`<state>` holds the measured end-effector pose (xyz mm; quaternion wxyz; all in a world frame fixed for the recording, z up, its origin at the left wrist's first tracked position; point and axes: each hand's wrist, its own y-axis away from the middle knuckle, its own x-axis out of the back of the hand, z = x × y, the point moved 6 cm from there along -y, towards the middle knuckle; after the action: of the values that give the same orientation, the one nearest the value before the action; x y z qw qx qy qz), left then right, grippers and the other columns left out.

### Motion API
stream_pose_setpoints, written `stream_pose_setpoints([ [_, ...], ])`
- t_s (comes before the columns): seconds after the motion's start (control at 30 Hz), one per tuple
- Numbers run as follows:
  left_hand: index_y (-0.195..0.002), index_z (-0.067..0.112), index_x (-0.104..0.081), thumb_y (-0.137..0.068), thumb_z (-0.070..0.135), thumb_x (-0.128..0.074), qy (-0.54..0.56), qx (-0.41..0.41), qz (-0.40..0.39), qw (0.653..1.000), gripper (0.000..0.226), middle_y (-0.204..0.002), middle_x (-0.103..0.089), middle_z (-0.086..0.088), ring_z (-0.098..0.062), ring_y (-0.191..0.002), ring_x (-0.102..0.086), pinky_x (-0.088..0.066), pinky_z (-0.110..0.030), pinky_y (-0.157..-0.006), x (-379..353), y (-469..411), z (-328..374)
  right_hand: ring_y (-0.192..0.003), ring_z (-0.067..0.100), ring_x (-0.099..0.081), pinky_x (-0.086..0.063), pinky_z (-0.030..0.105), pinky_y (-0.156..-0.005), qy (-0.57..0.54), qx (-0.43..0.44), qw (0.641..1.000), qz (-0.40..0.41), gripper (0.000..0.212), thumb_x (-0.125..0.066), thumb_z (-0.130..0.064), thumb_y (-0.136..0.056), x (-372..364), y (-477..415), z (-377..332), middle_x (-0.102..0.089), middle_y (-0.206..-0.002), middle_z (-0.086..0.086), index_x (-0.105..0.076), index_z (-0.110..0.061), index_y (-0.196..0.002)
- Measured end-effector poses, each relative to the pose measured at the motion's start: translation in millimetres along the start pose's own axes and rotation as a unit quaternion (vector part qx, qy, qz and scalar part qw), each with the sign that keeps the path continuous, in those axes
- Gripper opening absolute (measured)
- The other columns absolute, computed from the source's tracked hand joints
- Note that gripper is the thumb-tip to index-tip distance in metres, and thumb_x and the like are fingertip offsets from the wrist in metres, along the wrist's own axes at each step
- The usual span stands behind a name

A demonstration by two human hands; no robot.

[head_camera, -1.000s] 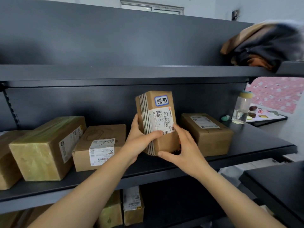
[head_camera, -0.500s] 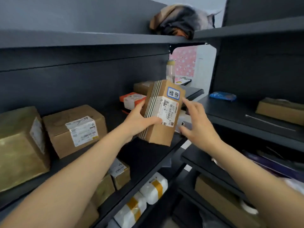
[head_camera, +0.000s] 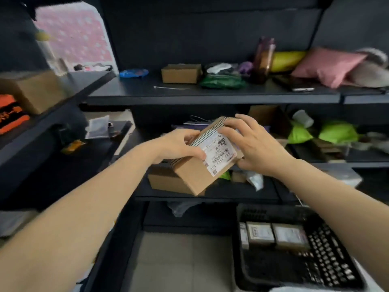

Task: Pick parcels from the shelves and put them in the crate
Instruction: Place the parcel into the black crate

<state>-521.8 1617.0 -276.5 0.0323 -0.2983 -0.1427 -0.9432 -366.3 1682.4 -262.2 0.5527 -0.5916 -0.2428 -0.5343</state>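
Note:
I hold a brown cardboard parcel (head_camera: 202,167) with a white shipping label and striped tape, tilted in mid-air in front of the middle shelf. My left hand (head_camera: 179,144) grips its left end with the thumb on top. My right hand (head_camera: 250,144) clasps its right end, fingers spread over the top. A black perforated crate (head_camera: 328,268) stands on the floor at the lower right, below my right forearm, with several small parcels (head_camera: 275,234) lying inside.
Dark shelves (head_camera: 210,95) face me, holding a cardboard box (head_camera: 182,73), a green bag (head_camera: 223,81), a brown bottle (head_camera: 263,60), a pink pouch (head_camera: 328,66) and lime-green bags (head_camera: 336,131). Another box (head_camera: 166,180) sits under the held parcel. Left shelving carries a box (head_camera: 35,89). Pale floor (head_camera: 179,262) lies beside the crate.
The view has swung right from the parcel shelf toward the facing shelves and the crate. The parcel came away from the shelf and now lies tilted flat, with my right hand back on it.

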Motion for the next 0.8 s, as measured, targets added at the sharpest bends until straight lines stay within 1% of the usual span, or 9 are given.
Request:
stream_pose_setpoints([
  [0.13,-0.137,0.035,-0.039,-0.075,0.028,-0.076,-0.025,0.0,-0.047,0.999,0.072,-0.121,-0.054,0.014,-0.002,-0.1,-0.055,-0.049,-0.024,-0.082,-83.4,-49.1,39.7,-0.12,0.037,-0.043,-0.052,0.049,-0.085,0.005,-0.048,0.999,-0.02,0.089,-0.084,-0.021,-0.047,-6.3,81.5,64.9,-0.05,-0.127,0.011,-0.044,-0.016,-0.127],
  [0.23,-0.134,0.033,-0.04,-0.079,0.023,-0.073,-0.018,-0.01,-0.082,0.996,0.065,-0.121,-0.055,0.012,0.001,-0.099,-0.053,-0.047,-0.022,-0.084,-150.9,-83.7,68.0,-0.118,0.035,-0.043,-0.052,0.049,-0.086,-0.005,-0.069,0.996,-0.05,0.089,-0.082,-0.023,-0.048,-20.1,136.5,116.7,-0.05,-0.127,0.01,-0.042,-0.018,-0.127],
  [0.3,-0.133,0.034,-0.043,-0.08,0.029,-0.072,-0.039,-0.011,-0.098,0.994,0.06,-0.126,-0.053,0.01,-0.004,-0.105,-0.053,-0.045,-0.026,-0.09,-193.6,-108.4,80.6,-0.118,0.034,-0.045,-0.052,0.048,-0.086,-0.014,-0.088,0.993,-0.074,0.089,-0.082,-0.024,-0.049,-35.7,173.5,150.1,-0.05,-0.127,0.007,-0.041,-0.02,-0.128],
  [0.33,-0.135,0.034,-0.044,-0.081,0.033,-0.071,-0.055,-0.007,-0.099,0.994,0.06,-0.124,-0.052,0.012,-0.005,-0.106,-0.052,-0.044,-0.024,-0.089,-212.9,-121.2,83.9,-0.118,0.034,-0.045,-0.053,0.047,-0.084,-0.022,-0.101,0.991,-0.09,0.089,-0.082,-0.025,-0.049,-45.6,191.7,166.5,-0.05,-0.127,0.006,-0.041,-0.021,-0.128],
  [0.43,-0.136,0.03,-0.047,-0.083,0.046,-0.065,-0.093,0.0,-0.081,0.992,0.057,-0.124,-0.05,0.013,-0.006,-0.111,-0.049,-0.039,-0.019,-0.081,-262.8,-156.6,84.1,-0.115,0.032,-0.045,-0.055,0.044,-0.076,-0.054,-0.159,0.977,-0.134,0.088,-0.08,-0.027,-0.051,-77.3,240.0,211.6,-0.048,-0.127,0.003,-0.042,-0.023,-0.131],
  [0.53,-0.134,0.026,-0.05,-0.084,0.047,-0.063,-0.086,0.004,-0.035,0.996,0.055,-0.134,-0.049,0.003,-0.013,-0.121,-0.046,-0.036,-0.021,-0.09,-300.9,-184.4,65.5,-0.12,0.026,-0.037,-0.056,0.04,-0.076,-0.08,-0.222,0.957,-0.167,0.084,-0.076,-0.032,-0.061,-113.6,275.5,243.7,-0.041,-0.133,-0.002,-0.039,-0.026,-0.136],
  [0.63,-0.14,0.025,-0.041,-0.088,0.043,-0.06,-0.073,0.025,0.015,0.997,0.059,-0.14,-0.041,0.001,-0.017,-0.129,-0.039,-0.034,-0.028,-0.101,-329.5,-204.9,37.2,-0.121,0.021,-0.032,-0.053,0.032,-0.076,-0.092,-0.294,0.93,-0.198,0.083,-0.073,-0.041,-0.067,-151.1,305.0,260.4,-0.032,-0.132,-0.005,-0.032,-0.03,-0.138],
  [0.73,-0.142,0.022,-0.038,-0.088,0.04,-0.06,-0.043,0.044,0.035,0.998,0.06,-0.141,-0.044,0.0,-0.016,-0.127,-0.044,-0.039,-0.035,-0.104,-357.0,-225.3,7.5,-0.114,0.022,-0.034,-0.05,0.033,-0.078,-0.118,-0.371,0.894,-0.22,0.083,-0.072,-0.045,-0.067,-191.1,335.6,266.0,-0.035,-0.128,-0.002,-0.032,-0.029,-0.139],
  [0.8,-0.14,0.021,-0.041,-0.089,0.038,-0.06,-0.021,0.054,0.031,0.998,0.056,-0.136,-0.05,0.001,-0.012,-0.121,-0.049,-0.042,-0.033,-0.101,-374.2,-238.2,-15.3,-0.112,0.023,-0.035,-0.047,0.033,-0.08,-0.142,-0.41,0.87,-0.233,0.086,-0.072,-0.048,-0.067,-219.7,355.1,264.0,-0.036,-0.128,-0.001,-0.032,-0.029,-0.141],
])
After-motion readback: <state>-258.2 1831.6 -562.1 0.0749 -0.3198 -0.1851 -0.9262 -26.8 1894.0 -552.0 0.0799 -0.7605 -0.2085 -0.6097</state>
